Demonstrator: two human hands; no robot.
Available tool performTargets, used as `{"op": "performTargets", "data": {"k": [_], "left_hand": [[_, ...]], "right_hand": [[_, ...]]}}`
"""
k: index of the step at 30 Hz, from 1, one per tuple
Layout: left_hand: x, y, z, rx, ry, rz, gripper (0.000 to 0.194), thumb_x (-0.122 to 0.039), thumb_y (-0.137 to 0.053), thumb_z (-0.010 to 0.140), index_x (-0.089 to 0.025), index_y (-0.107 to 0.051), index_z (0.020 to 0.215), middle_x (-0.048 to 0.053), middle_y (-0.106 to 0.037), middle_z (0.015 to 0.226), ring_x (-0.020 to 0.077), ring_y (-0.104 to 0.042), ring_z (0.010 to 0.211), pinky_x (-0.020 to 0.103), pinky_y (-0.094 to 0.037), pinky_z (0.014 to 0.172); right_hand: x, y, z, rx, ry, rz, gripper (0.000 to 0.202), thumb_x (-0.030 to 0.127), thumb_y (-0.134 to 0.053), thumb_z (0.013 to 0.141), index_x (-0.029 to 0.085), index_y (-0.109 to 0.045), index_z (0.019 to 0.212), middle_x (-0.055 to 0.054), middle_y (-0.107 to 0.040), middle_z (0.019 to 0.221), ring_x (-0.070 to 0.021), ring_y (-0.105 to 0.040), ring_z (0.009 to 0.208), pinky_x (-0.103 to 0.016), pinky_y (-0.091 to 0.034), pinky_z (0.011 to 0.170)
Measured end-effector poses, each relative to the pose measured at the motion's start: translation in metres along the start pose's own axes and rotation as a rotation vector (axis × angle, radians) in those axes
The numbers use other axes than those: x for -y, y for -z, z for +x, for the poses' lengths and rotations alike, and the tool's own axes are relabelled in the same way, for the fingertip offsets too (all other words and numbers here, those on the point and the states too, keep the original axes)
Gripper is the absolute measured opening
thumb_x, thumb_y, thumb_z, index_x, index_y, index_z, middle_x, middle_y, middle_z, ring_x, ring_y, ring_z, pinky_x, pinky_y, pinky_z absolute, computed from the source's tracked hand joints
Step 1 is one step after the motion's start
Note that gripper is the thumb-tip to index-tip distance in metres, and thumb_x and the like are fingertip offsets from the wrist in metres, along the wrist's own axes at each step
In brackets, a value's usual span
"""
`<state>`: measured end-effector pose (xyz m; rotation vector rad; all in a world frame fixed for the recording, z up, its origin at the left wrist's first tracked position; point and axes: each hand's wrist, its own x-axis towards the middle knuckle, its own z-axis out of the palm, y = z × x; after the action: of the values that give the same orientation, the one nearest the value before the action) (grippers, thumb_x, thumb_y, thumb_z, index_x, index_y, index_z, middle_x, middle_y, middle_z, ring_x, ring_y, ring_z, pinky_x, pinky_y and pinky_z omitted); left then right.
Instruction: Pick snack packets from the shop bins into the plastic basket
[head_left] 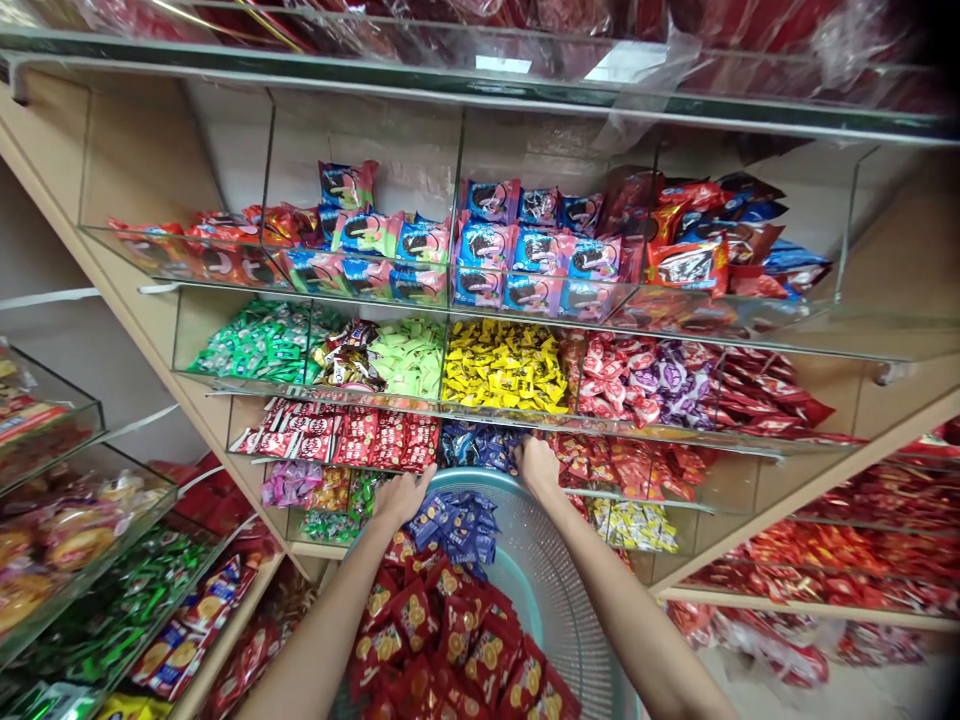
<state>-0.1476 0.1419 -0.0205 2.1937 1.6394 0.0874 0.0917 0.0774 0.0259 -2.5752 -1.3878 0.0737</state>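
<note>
A light teal mesh basket (pixel 555 590) sits low in the middle, filled with red snack packets (pixel 450 640) and a heap of small blue candy packets (pixel 457 525). My left hand (pixel 401 497) rests on the basket's far rim beside the blue heap, fingers curled; whether it grips packets cannot be told. My right hand (pixel 536 465) reaches over the rim into the glass shelf compartment of blue candies (pixel 480 445), fingers down among them. Both forearms stretch up from the bottom edge.
Tiered glass shelves (pixel 525 305) hold cookie packs (pixel 517 250), yellow candies (pixel 502 365), green candies (pixel 262 340) and red wafer packs (pixel 352 435). Wooden side panels (pixel 135 290) frame the unit. More glass bins of snacks (pixel 82 540) stand at left, red packets at right.
</note>
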Motion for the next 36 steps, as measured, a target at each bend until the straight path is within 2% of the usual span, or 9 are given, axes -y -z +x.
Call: {"op": "performTargets", "data": {"k": [2,4,7,9,12,19,26,31,36], "left_hand": [[-0.001,0.001,-0.001,0.005,0.003,-0.002,0.083,-0.072,-0.002,0.067,-0.015,-0.061,0.079,0.015,-0.062,0.085,0.0293,-0.056,0.08,0.041,-0.039,0.07],[-0.001,0.002,-0.002,0.008,0.004,0.0,0.083,-0.072,-0.002,0.068,-0.015,-0.062,0.079,0.015,-0.062,0.086,0.029,-0.056,0.08,0.04,-0.039,0.07],[-0.002,0.003,-0.002,0.005,0.004,0.006,0.083,-0.072,-0.002,0.067,-0.015,-0.062,0.08,0.015,-0.062,0.086,0.0295,-0.056,0.081,0.04,-0.039,0.07],[-0.003,0.003,-0.003,0.003,0.008,0.002,0.084,-0.072,-0.001,0.067,-0.015,-0.061,0.079,0.015,-0.062,0.085,0.0298,-0.056,0.08,0.041,-0.039,0.07],[-0.005,0.006,-0.006,0.0,0.018,-0.011,0.083,-0.072,-0.002,0.068,-0.015,-0.061,0.078,0.015,-0.062,0.086,0.0296,-0.057,0.081,0.041,-0.039,0.071],[-0.008,0.012,-0.008,0.011,0.03,-0.016,0.082,-0.073,-0.005,0.067,-0.015,-0.062,0.079,0.015,-0.062,0.085,0.0301,-0.057,0.08,0.041,-0.04,0.069],[-0.005,0.009,-0.006,0.013,0.019,-0.007,0.085,-0.073,-0.003,0.067,-0.015,-0.062,0.084,0.016,-0.062,0.088,0.0304,-0.056,0.083,0.041,-0.04,0.072],[-0.003,0.007,-0.005,0.009,0.013,0.0,0.086,-0.073,-0.001,0.066,-0.015,-0.062,0.085,0.015,-0.061,0.089,0.0314,-0.056,0.084,0.042,-0.04,0.071],[-0.002,0.005,-0.003,0.014,0.014,-0.007,0.086,-0.073,-0.003,0.066,-0.014,-0.062,0.087,0.016,-0.061,0.09,0.031,-0.055,0.085,0.041,-0.039,0.072]], "right_hand": [[-0.006,0.007,-0.008,-0.071,0.021,0.126,0.028,0.033,-0.036,0.08,0.016,-0.058,0.086,-0.012,-0.061,0.079,-0.0207,-0.059,0.077,-0.026,-0.04,0.063],[-0.01,0.009,-0.018,-0.095,0.076,0.349,0.031,0.036,-0.035,0.081,0.017,-0.058,0.086,-0.008,-0.061,0.067,-0.017,-0.059,0.066,-0.023,-0.04,0.058],[-0.009,0.005,-0.034,-0.032,0.175,0.794,0.037,0.046,-0.035,0.08,0.016,-0.056,0.086,-0.004,-0.059,0.059,-0.014,-0.057,0.052,-0.022,-0.041,0.05],[-0.006,-0.002,-0.042,0.033,0.208,1.046,0.038,0.051,-0.041,0.075,0.016,-0.054,0.084,-0.003,-0.059,0.062,-0.0146,-0.058,0.053,-0.023,-0.044,0.049],[0.001,-0.012,-0.048,0.099,0.23,1.221,0.036,0.051,-0.05,0.069,0.017,-0.053,0.081,-0.003,-0.06,0.066,-0.0155,-0.059,0.06,-0.025,-0.048,0.054],[0.007,-0.022,-0.05,0.13,0.242,1.202,0.029,0.044,-0.054,0.069,0.017,-0.052,0.079,-0.001,-0.056,0.063,-0.0128,-0.057,0.055,-0.023,-0.046,0.05],[0.018,-0.022,-0.056,0.228,0.294,1.2,0.034,0.039,-0.052,0.071,0.019,-0.045,0.098,0.002,-0.051,0.071,-0.0087,-0.054,0.048,-0.019,-0.041,0.039],[0.029,-0.032,-0.064,0.325,0.314,1.085,0.028,0.037,-0.049,0.073,0.017,-0.051,0.093,0.001,-0.052,0.068,-0.0084,-0.052,0.046,-0.019,-0.04,0.038],[0.036,-0.039,-0.072,0.32,0.347,1.003,0.027,0.036,-0.048,0.074,0.018,-0.052,0.092,0.001,-0.055,0.068,-0.0089,-0.052,0.046,-0.019,-0.039,0.041]]}}
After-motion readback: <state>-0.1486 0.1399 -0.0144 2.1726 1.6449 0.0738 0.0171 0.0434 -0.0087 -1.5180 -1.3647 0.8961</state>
